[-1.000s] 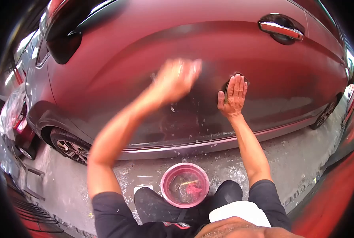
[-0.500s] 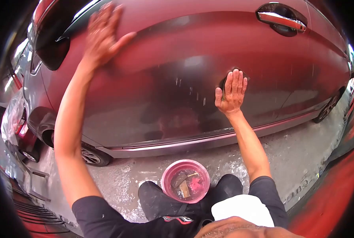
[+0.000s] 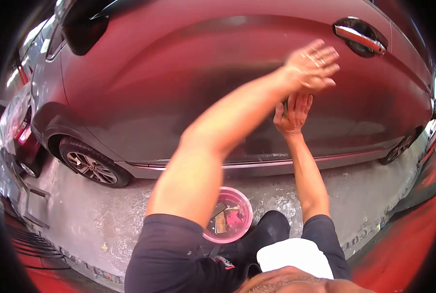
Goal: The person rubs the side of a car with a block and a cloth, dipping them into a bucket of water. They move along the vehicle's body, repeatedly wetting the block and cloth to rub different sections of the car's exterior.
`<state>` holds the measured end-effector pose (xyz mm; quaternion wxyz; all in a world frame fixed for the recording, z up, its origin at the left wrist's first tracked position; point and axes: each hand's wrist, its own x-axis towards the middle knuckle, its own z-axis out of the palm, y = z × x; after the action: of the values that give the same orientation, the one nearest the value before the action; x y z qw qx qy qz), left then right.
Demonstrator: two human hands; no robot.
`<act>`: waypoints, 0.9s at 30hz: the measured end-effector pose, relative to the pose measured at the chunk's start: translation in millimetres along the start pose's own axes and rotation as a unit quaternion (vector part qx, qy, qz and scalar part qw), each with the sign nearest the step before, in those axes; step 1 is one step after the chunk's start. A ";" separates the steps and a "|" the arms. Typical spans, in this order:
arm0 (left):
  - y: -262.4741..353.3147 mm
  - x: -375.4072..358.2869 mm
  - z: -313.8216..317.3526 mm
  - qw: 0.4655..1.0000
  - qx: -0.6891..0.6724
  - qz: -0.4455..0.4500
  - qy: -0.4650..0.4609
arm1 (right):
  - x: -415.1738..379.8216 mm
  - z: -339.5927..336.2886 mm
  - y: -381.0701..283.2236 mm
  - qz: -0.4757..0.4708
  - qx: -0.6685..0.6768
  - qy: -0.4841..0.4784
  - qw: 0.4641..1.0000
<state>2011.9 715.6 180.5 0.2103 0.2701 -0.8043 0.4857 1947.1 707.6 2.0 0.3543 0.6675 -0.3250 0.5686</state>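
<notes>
My right hand (image 3: pixel 294 119) lies against the wet, dull red car door (image 3: pixel 213 93), fingers together and pointing up. Under its palm is a dark flat pad (image 3: pixel 285 109), mostly hidden; only a sliver shows beside the thumb. Stretched across to the right, my left hand (image 3: pixel 313 67) is just above the right one, fingers spread and wet, holding nothing and slightly blurred. The chrome door handle (image 3: pixel 359 39) is up and to the right of it. Between my knees stands a pink bucket (image 3: pixel 248 207) of water with a brownish block and a pink piece inside, partly covered by my left arm.
The side mirror (image 3: pixel 83 34) juts out at upper left, above the front wheel (image 3: pixel 91 163). Wet concrete floor (image 3: pixel 96 215) runs below the sill. A red panel (image 3: pixel 403 249) lies at lower right, and another red vehicle (image 3: pixel 26 139) is at the far left.
My left hand has swept from the door's upper left across to the right, beside my right hand. The right hand stays on the pad, slightly shifted in view. The view has moved too.
</notes>
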 end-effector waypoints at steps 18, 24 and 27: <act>-134.3 -543.3 -167.8 0.849 0.246 -0.458 -0.093 | 0.8 -1.2 -1.0 0.007 -0.017 0.014 1.000; -154.5 -409.9 -169.0 0.963 0.169 -0.209 0.015 | 39.4 -66.1 15.0 0.069 0.077 -0.002 0.995; -179.6 -337.2 -156.6 0.979 0.159 -0.127 -0.008 | 95.4 -64.1 63.4 0.240 0.072 0.228 0.941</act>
<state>2396.7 864.7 166.8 0.2180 0.4041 -0.6777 0.5743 1873.7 724.6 109.4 0.2225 0.4462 -0.3443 0.7955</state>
